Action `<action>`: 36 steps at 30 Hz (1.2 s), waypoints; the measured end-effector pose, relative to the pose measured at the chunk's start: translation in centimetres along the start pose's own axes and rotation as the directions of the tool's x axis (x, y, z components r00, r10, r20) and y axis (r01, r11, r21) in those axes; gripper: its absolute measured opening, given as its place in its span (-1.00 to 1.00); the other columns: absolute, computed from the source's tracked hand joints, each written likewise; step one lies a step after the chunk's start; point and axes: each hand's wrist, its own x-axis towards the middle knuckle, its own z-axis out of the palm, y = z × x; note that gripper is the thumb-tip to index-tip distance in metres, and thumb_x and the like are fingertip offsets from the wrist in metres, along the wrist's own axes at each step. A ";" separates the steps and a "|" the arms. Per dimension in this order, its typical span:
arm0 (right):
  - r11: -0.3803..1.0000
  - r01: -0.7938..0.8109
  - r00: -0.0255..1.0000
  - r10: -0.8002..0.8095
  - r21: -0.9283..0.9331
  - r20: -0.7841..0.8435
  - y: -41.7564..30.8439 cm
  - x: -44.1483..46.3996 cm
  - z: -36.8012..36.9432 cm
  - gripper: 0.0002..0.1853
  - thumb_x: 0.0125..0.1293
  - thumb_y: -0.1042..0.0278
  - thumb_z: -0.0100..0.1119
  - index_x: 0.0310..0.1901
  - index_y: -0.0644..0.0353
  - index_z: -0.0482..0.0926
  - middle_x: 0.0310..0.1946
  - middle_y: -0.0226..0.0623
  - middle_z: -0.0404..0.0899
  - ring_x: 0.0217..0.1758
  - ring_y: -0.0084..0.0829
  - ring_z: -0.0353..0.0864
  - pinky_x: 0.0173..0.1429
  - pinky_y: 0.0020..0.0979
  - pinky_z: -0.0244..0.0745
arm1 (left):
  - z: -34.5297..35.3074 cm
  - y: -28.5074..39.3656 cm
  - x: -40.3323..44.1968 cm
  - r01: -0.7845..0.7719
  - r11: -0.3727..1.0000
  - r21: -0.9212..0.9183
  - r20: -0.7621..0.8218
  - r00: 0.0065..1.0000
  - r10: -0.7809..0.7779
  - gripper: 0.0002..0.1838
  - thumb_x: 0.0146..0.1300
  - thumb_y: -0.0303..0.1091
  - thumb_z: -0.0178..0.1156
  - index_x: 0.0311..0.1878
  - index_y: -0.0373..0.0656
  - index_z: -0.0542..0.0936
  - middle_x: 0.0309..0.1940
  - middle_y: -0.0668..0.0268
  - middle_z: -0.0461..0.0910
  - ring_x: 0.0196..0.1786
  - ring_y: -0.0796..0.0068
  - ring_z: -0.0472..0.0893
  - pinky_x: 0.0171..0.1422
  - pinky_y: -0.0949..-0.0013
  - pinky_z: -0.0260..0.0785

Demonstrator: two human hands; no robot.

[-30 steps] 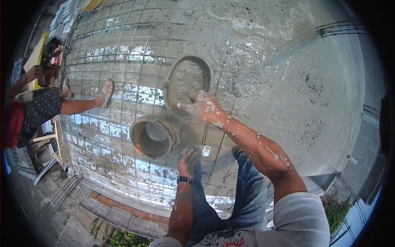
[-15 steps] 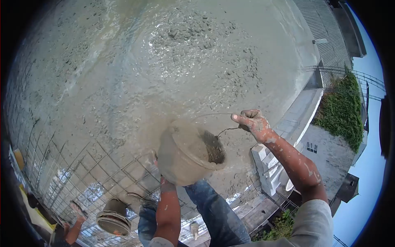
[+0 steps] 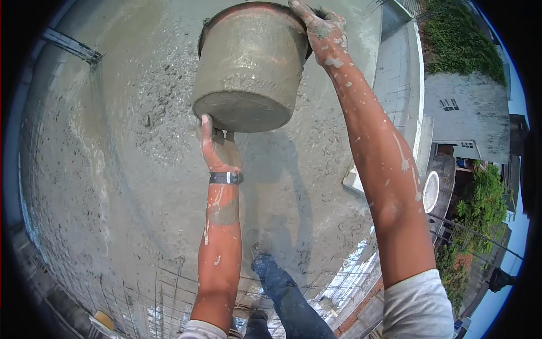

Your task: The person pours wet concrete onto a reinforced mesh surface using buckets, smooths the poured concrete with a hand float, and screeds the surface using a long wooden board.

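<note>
A cement-coated bucket [image 3: 248, 68] is held up in front of me at the top of the head view. It is tipped away, so its base faces me and its inside is hidden. My left hand [image 3: 219, 148], with a dark band at the wrist, supports the base from below, thumb on the bottom edge. At the rim's right side my right hand [image 3: 324, 35] grips the bucket, its fingers partly hidden. Wet grey concrete [image 3: 158, 186] spreads beneath, with a lumpy heap [image 3: 164, 99] left of the bucket. Both forearms are splashed with it.
A rebar grid [image 3: 130, 299] shows at the lower left, partly sunk in concrete. Bars [image 3: 73, 45] stick up at the upper left. A pale low wall [image 3: 415, 85] edges the slab on the right; beyond are plants and buildings lower down. My legs [image 3: 288, 294] stand in the concrete.
The bucket has swung upward and away from my legs and tipped over. My right hand has moved from the wire handle to the rim; my left hand now shows under the base.
</note>
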 end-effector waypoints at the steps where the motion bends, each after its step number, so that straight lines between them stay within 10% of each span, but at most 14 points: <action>1: 0.999 0.040 0.999 -0.041 0.031 0.019 -1.6 -1.0 0.4 -0.12 0.09 -0.39 0.24 0.13 0.36 0.55 0.04 0.08 0.57 0.21 -0.03 0.48 0.36 -0.13 0.31 | -0.9 0.8 -0.8 -0.008 1.000 0.020 -0.016 1.000 0.009 -0.29 0.27 0.09 0.22 0.38 -0.10 0.31 0.34 0.23 0.30 0.39 0.31 0.25 0.48 0.08 0.01; 5: 0.927 -0.363 0.913 0.333 0.093 0.236 -5.8 -7.8 3.0 -0.10 0.03 -0.35 0.34 0.20 0.32 0.51 0.08 0.15 0.52 0.25 -0.02 0.46 0.30 -0.10 0.40 | -9.3 3.5 -6.3 -0.022 0.998 0.059 -0.135 0.990 0.030 -0.26 0.30 0.11 0.17 0.41 -0.11 0.28 0.37 0.22 0.29 0.40 0.27 0.24 0.49 0.07 0.01; 8: 0.796 -0.548 0.659 0.600 -0.257 0.453 -5.2 -17.5 8.2 0.02 -0.03 -0.45 0.32 0.25 0.35 0.45 0.29 0.12 0.32 0.38 0.01 0.33 0.40 -0.14 0.31 | -17.9 5.9 -13.3 0.063 0.995 0.073 -0.317 0.948 -0.037 -0.27 0.32 0.15 0.12 0.40 -0.12 0.30 0.37 0.21 0.32 0.39 0.26 0.27 0.45 0.09 0.10; 13: 0.915 -0.109 0.264 0.403 -0.388 0.876 -7.4 -36.5 16.5 -0.20 0.15 -0.43 0.15 0.32 -0.08 0.44 0.38 0.01 0.24 0.46 -0.02 0.20 0.50 -0.19 0.13 | -31.3 12.0 -30.3 0.041 0.997 -0.071 -0.649 0.757 -0.077 -0.27 0.30 0.20 0.11 0.35 -0.13 0.36 0.32 0.20 0.38 0.30 0.21 0.39 0.38 0.07 0.22; 18: 0.963 -0.078 -0.162 0.242 -0.257 0.957 -16.9 -54.0 21.3 0.00 0.18 -0.53 0.00 0.38 0.24 0.30 0.42 -0.01 0.18 0.51 -0.03 0.08 0.55 -0.19 0.03 | -41.5 19.3 -47.3 -0.197 0.931 -0.306 -0.748 0.654 -0.108 -0.21 0.30 0.33 -0.06 0.34 -0.15 0.38 0.33 0.19 0.38 0.31 0.05 0.38 0.34 -0.10 0.28; 24: 0.892 0.439 -0.276 0.022 0.106 0.961 -28.4 -74.5 24.1 -0.22 0.20 -0.43 0.08 0.31 -0.04 0.43 0.30 -0.11 0.40 0.40 -0.13 0.31 0.50 -0.21 0.17 | -50.1 24.8 -66.3 -0.386 0.871 -0.304 -0.850 0.522 -0.065 -0.14 0.28 0.40 -0.10 0.40 -0.11 0.31 0.37 0.18 0.33 0.34 0.06 0.34 0.42 -0.04 0.18; 26: 0.984 0.126 -0.332 -0.081 0.130 0.940 -38.3 -75.9 23.5 -0.34 0.18 -0.27 0.23 0.17 0.04 0.53 0.08 -0.07 0.57 0.17 -0.12 0.55 0.30 -0.21 0.40 | -52.2 25.6 -71.9 -0.450 0.842 -0.296 -0.894 0.440 -0.079 -0.15 0.27 0.40 -0.07 0.40 -0.11 0.31 0.33 0.17 0.36 0.35 0.09 0.33 0.42 -0.03 0.17; 30: 0.935 0.202 -0.351 -0.208 0.291 0.913 -42.6 -91.3 23.8 -0.63 0.12 0.02 0.37 -0.26 0.16 0.57 -0.34 -0.12 0.61 -0.19 -0.09 0.62 -0.08 -0.12 0.46 | -57.5 23.8 -83.4 -0.543 0.820 -0.182 -0.972 0.225 -0.066 -0.10 0.29 0.41 -0.11 0.45 -0.13 0.21 0.40 0.10 0.25 0.43 0.11 0.24 0.46 -0.01 0.03; 36: 0.540 0.222 -0.565 -0.608 0.812 0.559 -47.4 -107.4 23.3 -0.73 0.03 0.12 0.36 -0.32 0.04 0.54 -0.34 -0.25 0.59 -0.26 -0.18 0.58 -0.10 -0.11 0.40 | -61.1 21.4 -95.9 -0.563 0.798 -0.214 -0.975 0.170 -0.142 -0.04 0.30 0.44 -0.17 0.50 -0.17 0.09 0.47 0.06 0.11 0.50 0.09 0.14 0.51 -0.04 -0.05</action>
